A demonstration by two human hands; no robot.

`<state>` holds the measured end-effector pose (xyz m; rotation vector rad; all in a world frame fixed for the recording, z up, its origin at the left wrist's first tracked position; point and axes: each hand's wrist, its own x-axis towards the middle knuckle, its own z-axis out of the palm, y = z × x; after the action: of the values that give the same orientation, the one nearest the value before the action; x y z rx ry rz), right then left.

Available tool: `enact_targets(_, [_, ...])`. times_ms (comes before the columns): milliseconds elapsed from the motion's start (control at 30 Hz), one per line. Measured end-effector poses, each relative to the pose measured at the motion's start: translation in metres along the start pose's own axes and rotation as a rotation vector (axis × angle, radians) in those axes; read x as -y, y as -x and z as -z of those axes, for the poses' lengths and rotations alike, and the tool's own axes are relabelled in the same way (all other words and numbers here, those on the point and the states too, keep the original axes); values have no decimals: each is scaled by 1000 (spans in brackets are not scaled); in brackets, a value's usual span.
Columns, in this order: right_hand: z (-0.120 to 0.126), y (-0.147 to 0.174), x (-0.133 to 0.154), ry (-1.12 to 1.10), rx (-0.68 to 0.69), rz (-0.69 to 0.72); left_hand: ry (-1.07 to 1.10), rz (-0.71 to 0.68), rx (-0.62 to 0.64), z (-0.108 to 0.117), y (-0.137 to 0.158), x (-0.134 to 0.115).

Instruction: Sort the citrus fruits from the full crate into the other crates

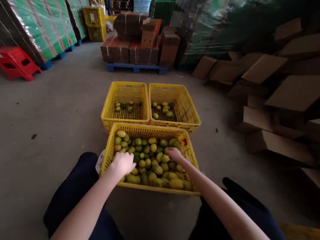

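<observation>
A yellow plastic crate (146, 126) full of green and yellow lemons (158, 169) stands on the floor between my knees. My left hand (123, 163) is down among the fruit on the left side, fingers curled; a dark green lemon (136, 157) lies against its fingertips, and what the hand holds is hidden. Over the right part of the pile, my right hand (174, 154) has its fingers closed at a yellow-green lemon (165, 158). Behind, two more yellow crates, a left one (105, 108) and a right one (191, 106), hold several lemons each.
Brown cardboard boxes (265, 67) lie heaped at the right. Bundled flat cartons sit on a blue pallet (137, 68) ahead. A red stool (16, 62) stands at the left, near wrapped green stacks (44, 25). Yellow crates (95, 23) are stacked farther back.
</observation>
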<state>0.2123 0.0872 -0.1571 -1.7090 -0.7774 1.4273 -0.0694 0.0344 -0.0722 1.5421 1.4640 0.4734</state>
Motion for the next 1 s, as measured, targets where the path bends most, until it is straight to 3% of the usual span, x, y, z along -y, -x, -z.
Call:
enact_targets(100, [-13, -4, -28, 483, 14, 33, -43, -33, 34, -3, 1, -1])
enact_targets(200, [-34, -17, -38, 872, 66, 136, -145, -102, 157, -3, 5, -7])
enact_targets(367, [-83, -61, -41, 1267, 186, 360, -406, -106, 197, -7, 9, -12])
enact_targets(600, [-120, -113, -53, 1475, 178, 520, -733, 60, 292, -10, 2, -11])
enact_targets(767, [-122, -124, -62, 1520, 107, 593, -775, 98, 283, -6, 5, -15])
enact_targets(1000, [-119, -130, -75, 1517, 48, 663, -895, 136, 372, -2, 9, -26])
